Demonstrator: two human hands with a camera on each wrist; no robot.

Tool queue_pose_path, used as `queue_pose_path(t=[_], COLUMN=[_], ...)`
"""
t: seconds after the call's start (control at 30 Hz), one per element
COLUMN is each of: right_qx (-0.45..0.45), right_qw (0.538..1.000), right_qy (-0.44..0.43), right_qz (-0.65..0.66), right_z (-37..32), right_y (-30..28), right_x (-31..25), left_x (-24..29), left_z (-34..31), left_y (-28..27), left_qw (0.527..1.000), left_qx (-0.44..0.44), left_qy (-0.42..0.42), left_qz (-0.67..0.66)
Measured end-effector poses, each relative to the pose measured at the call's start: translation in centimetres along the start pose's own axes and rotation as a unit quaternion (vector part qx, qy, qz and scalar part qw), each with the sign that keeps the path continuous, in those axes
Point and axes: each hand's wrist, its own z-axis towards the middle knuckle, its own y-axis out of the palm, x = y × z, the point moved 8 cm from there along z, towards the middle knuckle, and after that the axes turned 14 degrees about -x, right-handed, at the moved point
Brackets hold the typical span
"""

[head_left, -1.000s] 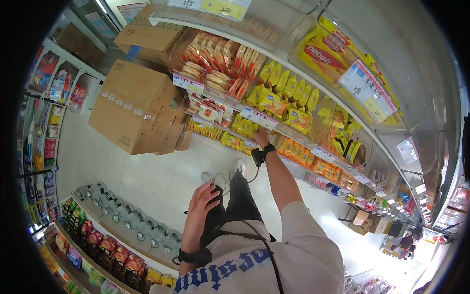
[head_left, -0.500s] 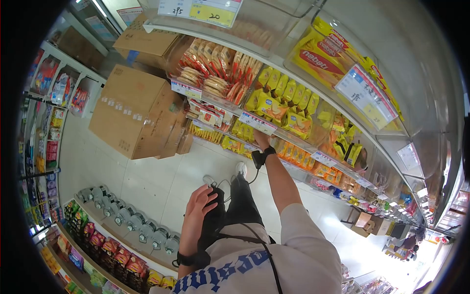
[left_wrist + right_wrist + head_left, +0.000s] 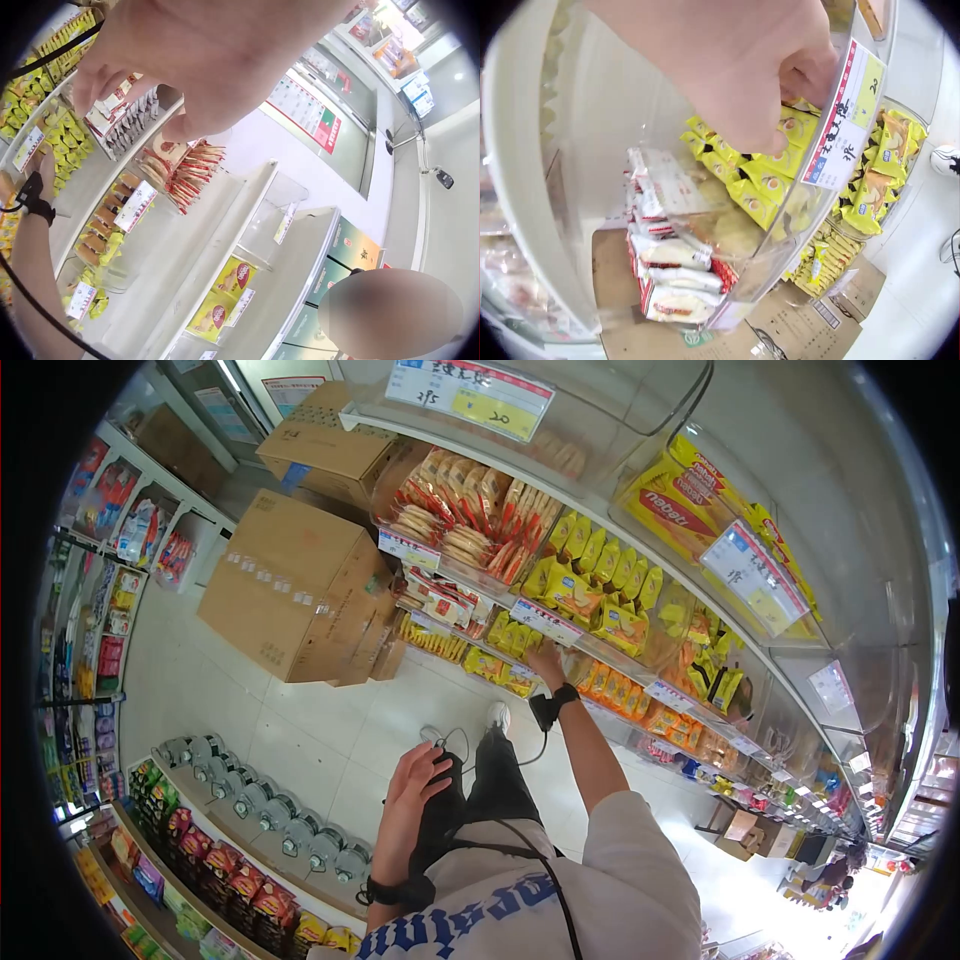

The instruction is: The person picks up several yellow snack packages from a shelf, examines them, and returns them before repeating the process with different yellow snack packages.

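Observation:
My right hand [image 3: 545, 660] reaches into a clear shelf bin of small yellow snack packets [image 3: 769, 184]. In the right wrist view its fingers are curled and the thumb lies against the packets, pinching one among the row; the fingertips are partly hidden. A price tag [image 3: 845, 124] on the bin's front stands beside the knuckles. My left hand [image 3: 410, 775] is held up in front of my dark trousers, fingers loosely bent and holding nothing. In the left wrist view that hand [image 3: 195, 56] overlaps the shelves behind it.
White-and-red packets [image 3: 679, 274] fill the neighbouring bin. Bagged crackers [image 3: 465, 545] and larger yellow packs [image 3: 575, 595] sit one tier higher. Cardboard boxes [image 3: 285, 585] stand at the shelf's left end. Water jugs [image 3: 290, 825] line the low shelf behind. A cable hangs from the right wrist.
The right hand went deeper beneath the upper tier's price tag, then came back out a little, showing more of itself. The head view has shifted slightly. The left hand stays raised.

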Motion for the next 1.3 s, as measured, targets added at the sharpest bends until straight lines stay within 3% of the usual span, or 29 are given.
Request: queue_pose_path(t=[0.13, 0.17, 0.27, 0.37, 0.47, 0.57, 0.67, 0.73, 0.87, 0.93, 1.0, 1.1, 1.3], right_qx=[0.071, 0.105, 0.027, -0.068, -0.086, 0.010, 0.151, 0.271, 0.390, 0.440, 0.470, 0.450, 0.431], right_qw=[0.991, 0.977, 0.994, 0.958, 0.923, 0.939, 0.941, 0.918, 0.875, 0.881, 0.871, 0.887, 0.866], right_qy=[-0.092, -0.168, -0.098, -0.192, -0.233, -0.266, -0.257, -0.242, -0.195, -0.152, -0.131, -0.089, -0.221], right_qz=[-0.073, -0.078, 0.032, 0.204, 0.296, 0.219, 0.161, 0.159, 0.211, 0.086, 0.052, -0.050, -0.121], right_z=[-4.8, -6.2, -13.1, -18.2, -25.0, -31.1, -35.1, -37.5, -36.8, -34.6, -32.5, -29.0, -21.8], right_y=[-0.5, -0.5, -3.3, -5.0, -8.5, -13.3, -18.7, -22.9, -31.2, -35.3, -37.9, -40.4, -43.5], right_x=[-2.1, -2.9, -6.8, -9.7, -14.6, -16.8, -13.9, -11.3, -3.5, -0.7, -0.4, -1.2, 0.2], left_x=[2.0, 2.7, 5.0, 7.3, 8.6, 9.2, 8.8, 8.3, 8.1, 8.7, 8.9, 9.5, 8.5], left_z=[-0.3, -0.5, -0.6, -0.6, 0.0, 0.5, 1.1, 1.2, 1.6, 1.4, 1.6, 1.2, 1.7], left_y=[-0.1, 0.1, 0.7, 1.7, 2.8, 4.4, 6.6, 7.8, 10.1, 11.6, 13.0, 15.1, 18.4], left_qw=[1.000, 0.999, 0.997, 0.992, 0.987, 0.978, 0.967, 0.964, 0.956, 0.954, 0.952, 0.950, 0.951], left_qx=[-0.007, -0.014, -0.038, -0.067, -0.113, -0.171, -0.235, -0.249, -0.274, -0.275, -0.275, -0.269, -0.251], left_qy=[0.029, 0.034, 0.071, 0.099, 0.112, 0.115, 0.091, 0.076, 0.076, 0.084, 0.092, 0.103, 0.111], left_qz=[0.007, 0.012, 0.019, 0.029, 0.031, 0.030, 0.042, 0.054, 0.073, 0.086, 0.095, 0.122, 0.142])
